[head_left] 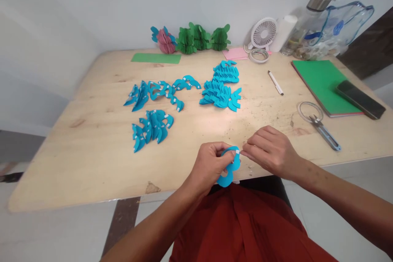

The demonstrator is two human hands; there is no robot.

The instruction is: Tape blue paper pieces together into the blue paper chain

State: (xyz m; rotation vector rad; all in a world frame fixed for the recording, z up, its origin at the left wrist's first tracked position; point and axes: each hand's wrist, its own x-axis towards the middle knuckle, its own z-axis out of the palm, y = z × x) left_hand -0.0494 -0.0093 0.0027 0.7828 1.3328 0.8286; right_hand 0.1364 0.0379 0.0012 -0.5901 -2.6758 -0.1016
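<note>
My left hand (213,161) pinches a curved blue paper cutout (226,178) between thumb and fingers at the table's front edge. A small white piece of tape (237,152) sits on the cutout's upper right edge. Close beside it is my right hand (270,149), its fingers curled and their tips pressed together; whatever they grip is too small to make out. Beyond my hands lie blue cutouts with white tape bits, in a front-left pile (153,125) and a spread group (159,90). More stacked blue cutouts (219,92) are at centre right.
Scissors-like snips (325,133) and a tape roll (310,111) lie at right, near a green pad (319,86) bearing a phone (360,99). A pen (275,82) lies farther in. Along the wall stand green paper figures (199,37), a fan (264,33) and a bottle (307,24).
</note>
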